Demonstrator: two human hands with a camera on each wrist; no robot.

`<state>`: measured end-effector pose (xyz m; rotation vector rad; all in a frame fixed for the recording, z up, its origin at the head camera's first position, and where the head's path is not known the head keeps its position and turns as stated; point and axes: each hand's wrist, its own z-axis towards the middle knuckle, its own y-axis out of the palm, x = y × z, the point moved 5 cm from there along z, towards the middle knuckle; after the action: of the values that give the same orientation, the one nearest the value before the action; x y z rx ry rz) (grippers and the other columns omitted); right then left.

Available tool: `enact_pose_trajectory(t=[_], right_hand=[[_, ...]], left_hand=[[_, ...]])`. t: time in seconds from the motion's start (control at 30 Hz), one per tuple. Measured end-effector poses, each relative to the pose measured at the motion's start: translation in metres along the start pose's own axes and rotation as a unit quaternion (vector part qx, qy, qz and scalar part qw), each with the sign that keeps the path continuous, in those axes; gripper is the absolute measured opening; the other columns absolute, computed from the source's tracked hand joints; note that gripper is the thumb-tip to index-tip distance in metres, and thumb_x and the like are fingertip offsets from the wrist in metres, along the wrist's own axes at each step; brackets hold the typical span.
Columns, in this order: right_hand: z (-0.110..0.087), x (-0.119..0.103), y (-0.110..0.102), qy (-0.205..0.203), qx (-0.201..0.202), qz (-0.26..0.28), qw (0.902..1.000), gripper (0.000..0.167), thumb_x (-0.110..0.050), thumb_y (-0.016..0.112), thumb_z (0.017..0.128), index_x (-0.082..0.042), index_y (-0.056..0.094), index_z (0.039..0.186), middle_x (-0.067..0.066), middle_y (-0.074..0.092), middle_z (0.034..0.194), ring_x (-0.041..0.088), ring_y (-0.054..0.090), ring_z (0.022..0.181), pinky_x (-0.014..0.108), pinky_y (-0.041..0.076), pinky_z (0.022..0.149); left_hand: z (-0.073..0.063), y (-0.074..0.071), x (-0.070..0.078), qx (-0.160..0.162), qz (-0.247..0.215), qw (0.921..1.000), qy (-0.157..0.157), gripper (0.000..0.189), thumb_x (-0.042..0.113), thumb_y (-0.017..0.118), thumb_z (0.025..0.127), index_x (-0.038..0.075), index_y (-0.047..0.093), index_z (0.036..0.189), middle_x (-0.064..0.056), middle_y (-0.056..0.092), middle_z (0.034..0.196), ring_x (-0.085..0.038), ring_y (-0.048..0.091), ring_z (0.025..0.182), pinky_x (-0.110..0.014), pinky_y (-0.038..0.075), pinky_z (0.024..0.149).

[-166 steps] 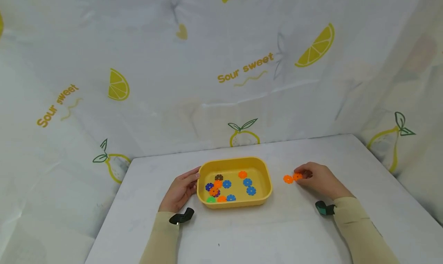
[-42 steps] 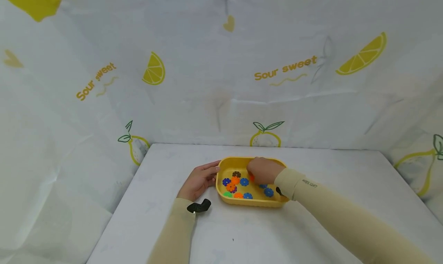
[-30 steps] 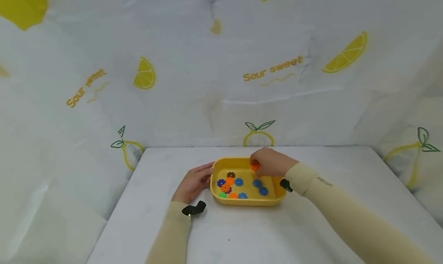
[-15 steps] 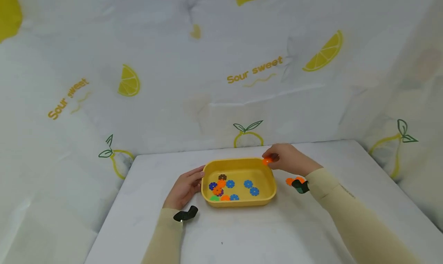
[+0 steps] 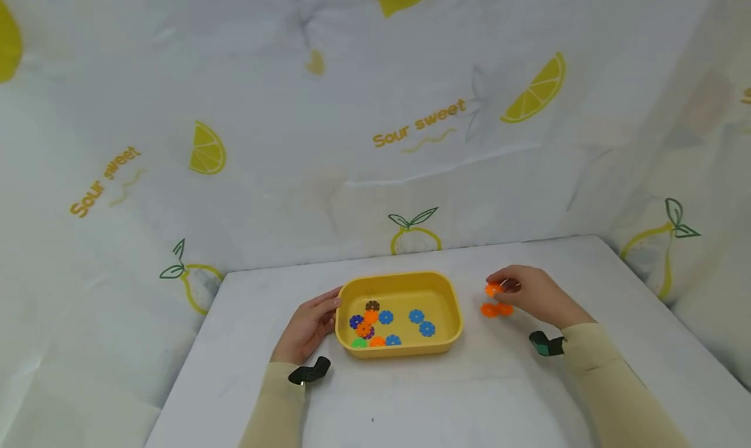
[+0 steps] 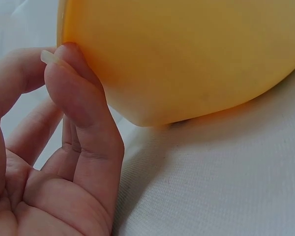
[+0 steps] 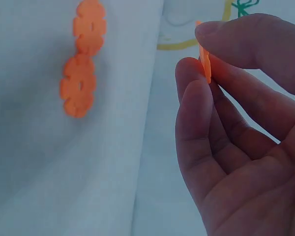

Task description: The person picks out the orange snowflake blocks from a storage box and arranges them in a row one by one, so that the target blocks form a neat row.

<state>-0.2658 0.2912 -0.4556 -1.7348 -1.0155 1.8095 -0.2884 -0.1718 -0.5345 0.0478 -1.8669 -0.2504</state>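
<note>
A yellow tray sits on the white table, with several flower-shaped plastic discs inside, blue, orange, purple, brown and green. At its left end my left hand grips the rim; the left wrist view has the thumb against the yellow wall. To the right of the tray, my right hand pinches an orange flower disc between thumb and fingers, edge-on in the right wrist view. Just below that disc, two joined orange flower discs lie on the table.
Behind the table hangs a white curtain printed with lemons. A black wrist camera sits on the left wrist, another camera on the right one.
My right hand has lifted an orange flower disc out of the tray and carried it right, above the joined orange pair. The left hand has stayed on the tray; the head view has shifted.
</note>
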Motion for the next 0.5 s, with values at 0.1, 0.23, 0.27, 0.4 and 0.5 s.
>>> enact_pose_trajectory(t=[0.1, 0.23, 0.27, 0.4, 0.5], right_hand=[[-0.006, 0.013, 0.000, 0.001, 0.016, 0.000, 0.9999, 0.034, -0.026, 0.078, 0.099, -0.013, 0.076, 0.130, 0.007, 0.074, 0.127, 0.026, 0.066, 0.113, 0.045, 0.059, 0.094], [-0.012, 0.026, 0.001, 0.007, 0.026, 0.005, 0.9996, 0.032, -0.025, 0.079, 0.098, -0.013, 0.076, 0.128, 0.009, 0.074, 0.128, 0.027, 0.067, 0.112, 0.039, 0.058, 0.091], [-0.014, 0.029, 0.002, 0.009, 0.025, 0.006, 0.9996, 0.033, -0.025, 0.079, 0.098, -0.012, 0.076, 0.128, 0.010, 0.074, 0.128, 0.027, 0.067, 0.112, 0.037, 0.058, 0.090], [-0.019, 0.042, 0.004, 0.019, 0.026, 0.001, 0.9995, 0.035, -0.026, 0.081, 0.097, -0.011, 0.076, 0.129, 0.011, 0.075, 0.126, 0.028, 0.067, 0.111, 0.035, 0.056, 0.088], [-0.021, 0.050, 0.005, 0.022, 0.032, -0.008, 0.9992, 0.035, -0.026, 0.080, 0.097, -0.012, 0.076, 0.129, 0.010, 0.075, 0.125, 0.027, 0.066, 0.110, 0.037, 0.055, 0.089]], left_hand=[[0.000, -0.003, 0.000, -0.002, -0.002, 1.0000, -0.002, 0.059, 0.038, 0.086, 0.092, 0.019, 0.070, 0.146, -0.008, 0.070, 0.143, -0.017, 0.063, 0.097, -0.023, 0.060, 0.085], [0.001, -0.006, -0.001, 0.001, -0.003, 1.0000, -0.004, 0.057, 0.036, 0.085, 0.093, 0.019, 0.070, 0.145, -0.009, 0.070, 0.143, -0.018, 0.063, 0.097, -0.023, 0.061, 0.085], [0.001, -0.006, -0.001, 0.001, -0.003, 1.0000, -0.004, 0.056, 0.036, 0.085, 0.094, 0.019, 0.071, 0.145, -0.009, 0.071, 0.142, -0.018, 0.064, 0.097, -0.023, 0.061, 0.085], [0.001, -0.005, -0.001, -0.004, -0.003, 1.0000, -0.005, 0.054, 0.035, 0.084, 0.095, 0.019, 0.070, 0.145, -0.009, 0.070, 0.143, -0.017, 0.063, 0.096, -0.023, 0.061, 0.086], [0.002, -0.003, -0.002, -0.005, -0.004, 0.9999, -0.008, 0.054, 0.035, 0.085, 0.094, 0.019, 0.071, 0.144, -0.009, 0.070, 0.142, -0.017, 0.063, 0.095, -0.023, 0.061, 0.085]])
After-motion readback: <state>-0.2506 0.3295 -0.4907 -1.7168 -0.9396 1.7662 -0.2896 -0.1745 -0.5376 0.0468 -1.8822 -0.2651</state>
